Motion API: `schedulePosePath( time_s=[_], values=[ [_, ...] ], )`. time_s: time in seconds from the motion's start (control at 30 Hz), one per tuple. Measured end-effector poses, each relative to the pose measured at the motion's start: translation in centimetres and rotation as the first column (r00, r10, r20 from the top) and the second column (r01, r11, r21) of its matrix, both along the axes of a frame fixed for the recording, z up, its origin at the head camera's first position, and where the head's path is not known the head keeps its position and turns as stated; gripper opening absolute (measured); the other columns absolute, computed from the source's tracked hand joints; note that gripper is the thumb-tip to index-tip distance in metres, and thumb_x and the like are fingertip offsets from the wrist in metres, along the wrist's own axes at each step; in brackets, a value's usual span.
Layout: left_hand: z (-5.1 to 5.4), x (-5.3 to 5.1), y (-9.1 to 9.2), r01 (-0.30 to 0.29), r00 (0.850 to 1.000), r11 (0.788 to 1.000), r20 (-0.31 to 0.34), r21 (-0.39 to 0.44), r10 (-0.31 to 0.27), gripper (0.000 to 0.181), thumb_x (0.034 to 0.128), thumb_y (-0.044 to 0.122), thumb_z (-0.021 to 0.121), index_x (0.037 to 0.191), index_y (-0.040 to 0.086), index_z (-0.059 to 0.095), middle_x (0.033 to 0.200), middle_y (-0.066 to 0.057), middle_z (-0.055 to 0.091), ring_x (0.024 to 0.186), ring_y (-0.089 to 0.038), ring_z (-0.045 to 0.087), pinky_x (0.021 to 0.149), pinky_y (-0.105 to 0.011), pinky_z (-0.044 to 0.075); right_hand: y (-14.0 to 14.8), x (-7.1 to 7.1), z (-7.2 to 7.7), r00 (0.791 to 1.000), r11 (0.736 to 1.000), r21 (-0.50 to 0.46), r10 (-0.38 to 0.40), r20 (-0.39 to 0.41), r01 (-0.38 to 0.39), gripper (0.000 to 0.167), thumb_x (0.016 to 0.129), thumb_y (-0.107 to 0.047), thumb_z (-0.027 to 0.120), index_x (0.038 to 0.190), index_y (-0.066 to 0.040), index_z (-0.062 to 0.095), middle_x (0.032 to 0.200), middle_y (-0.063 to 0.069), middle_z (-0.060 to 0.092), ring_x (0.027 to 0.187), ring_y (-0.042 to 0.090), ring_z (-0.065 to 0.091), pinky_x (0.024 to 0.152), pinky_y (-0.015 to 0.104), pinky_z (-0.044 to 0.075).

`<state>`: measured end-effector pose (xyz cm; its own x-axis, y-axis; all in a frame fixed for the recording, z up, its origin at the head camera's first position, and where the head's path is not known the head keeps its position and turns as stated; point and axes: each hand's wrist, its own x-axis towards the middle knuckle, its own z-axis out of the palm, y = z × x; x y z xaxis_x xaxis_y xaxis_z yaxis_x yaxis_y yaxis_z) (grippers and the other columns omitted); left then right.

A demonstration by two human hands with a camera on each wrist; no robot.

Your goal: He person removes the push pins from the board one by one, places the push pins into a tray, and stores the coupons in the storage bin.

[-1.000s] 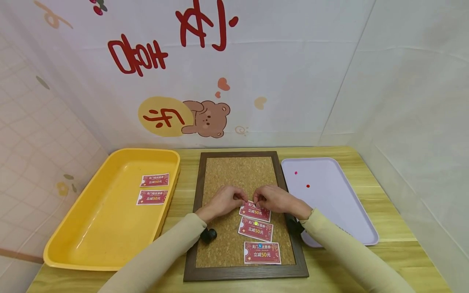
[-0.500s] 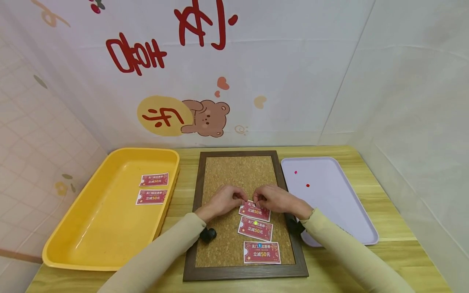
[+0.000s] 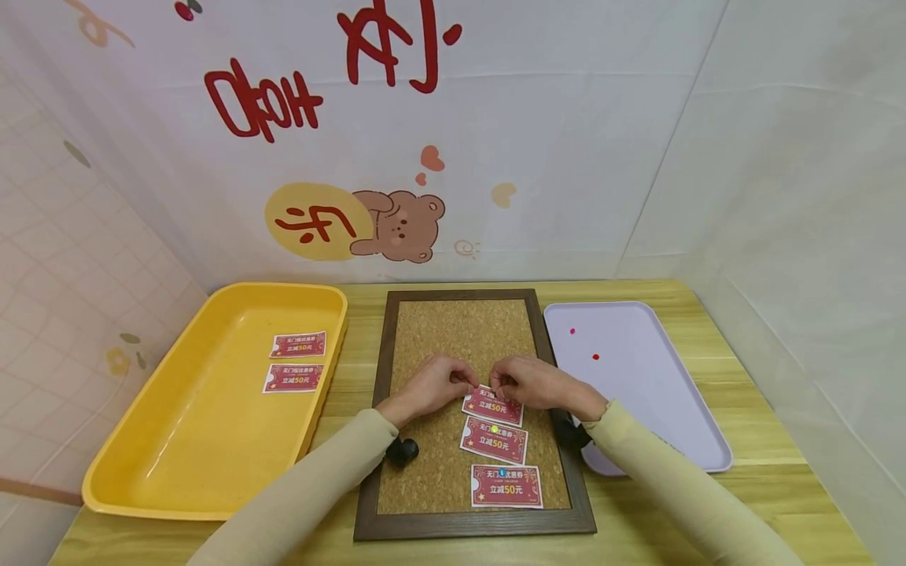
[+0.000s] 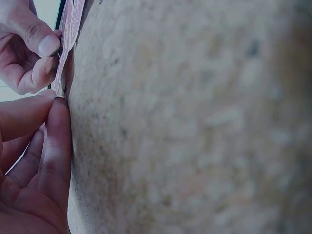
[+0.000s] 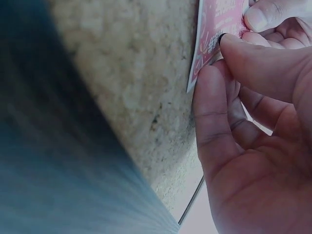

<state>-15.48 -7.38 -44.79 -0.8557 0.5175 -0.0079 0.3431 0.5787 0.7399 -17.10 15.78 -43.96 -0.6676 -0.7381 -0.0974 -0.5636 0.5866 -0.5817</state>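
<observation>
On the cork board (image 3: 432,330), my left hand (image 3: 433,385) pinches the upper left corner of a red coupon (image 3: 493,409), thumb against index finger (image 4: 58,131). My right hand (image 3: 539,383) is at the same coupon's top edge, thumb and index finger pinching a small dark pin (image 4: 59,50) over it. The coupon's edge stands slightly off the cork in the left wrist view. Nearer the front lie a second coupon (image 3: 493,445), tilted, with a yellow pin (image 3: 494,429), and a third (image 3: 506,491) with a blue pin (image 3: 502,472).
A yellow tray (image 3: 191,393) on the left holds two coupons (image 3: 299,345). On the right, a lilac tray (image 3: 637,369) holds a pink pin (image 3: 572,331) and a red pin (image 3: 596,357). The board's dark frame (image 3: 474,527) surrounds the cork. A printed cloth hangs behind the table.
</observation>
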Motion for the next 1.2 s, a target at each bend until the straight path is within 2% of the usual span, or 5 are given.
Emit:
schedulePosePath(
  time_s=[0.37,0.7,0.87,1.03,1.2],
  values=[
    [-0.2,0.1,-0.1,-0.015,1.000,1.000,0.026,-0.003,0.015,0.010,0.0960,0.004,0.070,0.099,0.008,0.080,0.091,0.000,0.076,0.079,-0.006,0.066,0.076,-0.029,0.054,0.5,0.1,0.2,0.996,0.999,-0.014,-0.042,0.076,0.043,0.016,0.100,-0.002,0.063,0.087,-0.012,0.064,0.081,-0.007,0.060,0.070,0.007,0.051,0.065,0.027,0.042],
    [0.4,0.4,-0.4,-0.047,0.998,0.999,0.034,0.027,0.046,0.010,0.0977,0.007,0.070,0.098,0.010,0.080,0.092,0.002,0.075,0.082,-0.008,0.064,0.078,-0.032,0.053,1.3,0.6,0.9,0.990,0.985,-0.102,-0.141,0.025,0.143,0.011,0.100,-0.006,0.065,0.092,-0.014,0.067,0.083,-0.008,0.062,0.070,0.007,0.052,0.064,0.026,0.044],
    [1.2,0.9,-0.7,-0.082,0.996,0.994,0.037,0.066,0.080,0.011,0.0990,0.007,0.068,0.100,0.010,0.078,0.098,0.000,0.074,0.085,-0.011,0.064,0.079,-0.032,0.053,1.9,1.1,1.5,0.982,0.968,-0.162,-0.189,0.024,0.190,0.010,0.100,-0.007,0.066,0.093,-0.014,0.067,0.083,-0.006,0.063,0.073,0.009,0.055,0.066,0.027,0.046],
    [2.5,1.5,-1.7,-0.155,0.986,0.982,0.076,0.106,0.148,0.013,0.1017,0.007,0.064,0.104,0.011,0.076,0.106,-0.001,0.072,0.087,-0.013,0.063,0.076,-0.033,0.052,2.5,1.5,2.3,0.973,0.946,-0.232,-0.230,0.016,0.228,0.006,0.101,-0.009,0.066,0.095,-0.010,0.067,0.086,-0.004,0.064,0.076,0.011,0.056,0.068,0.027,0.048],
    [3.6,1.9,-3.1,-0.213,0.976,0.968,-0.006,0.129,0.216,0.012,0.1008,0.008,0.067,0.103,0.013,0.077,0.102,0.002,0.072,0.085,-0.012,0.063,0.073,-0.030,0.051,3.0,1.8,3.0,0.965,0.924,-0.286,-0.263,0.007,0.254,0.007,0.101,-0.011,0.068,0.099,-0.005,0.067,0.089,-0.003,0.065,0.079,0.011,0.057,0.070,0.027,0.049]
  ],
)
